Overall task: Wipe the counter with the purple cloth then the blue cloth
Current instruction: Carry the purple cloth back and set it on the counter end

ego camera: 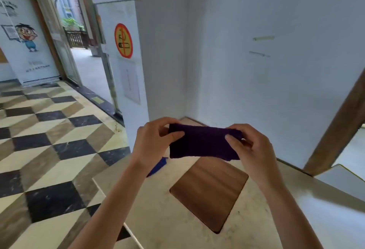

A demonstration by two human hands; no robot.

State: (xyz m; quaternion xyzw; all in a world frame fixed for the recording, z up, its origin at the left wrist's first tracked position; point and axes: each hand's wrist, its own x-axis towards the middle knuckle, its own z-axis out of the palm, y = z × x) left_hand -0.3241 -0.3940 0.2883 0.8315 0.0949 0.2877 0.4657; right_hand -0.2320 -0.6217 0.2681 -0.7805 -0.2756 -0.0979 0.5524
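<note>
A dark purple cloth [203,143] is stretched flat in the air above the beige counter [169,215]. My left hand [156,140] pinches its left edge and my right hand [250,148] pinches its right edge. A blue cloth [159,166] lies on the counter near its left edge, mostly hidden behind my left forearm.
A brown wooden square panel [209,193] is set into the counter top. White walls [246,61] meet in a corner behind the counter. A slanted wooden beam [335,130] rises at the right. A tiled floor [49,140] lies to the left.
</note>
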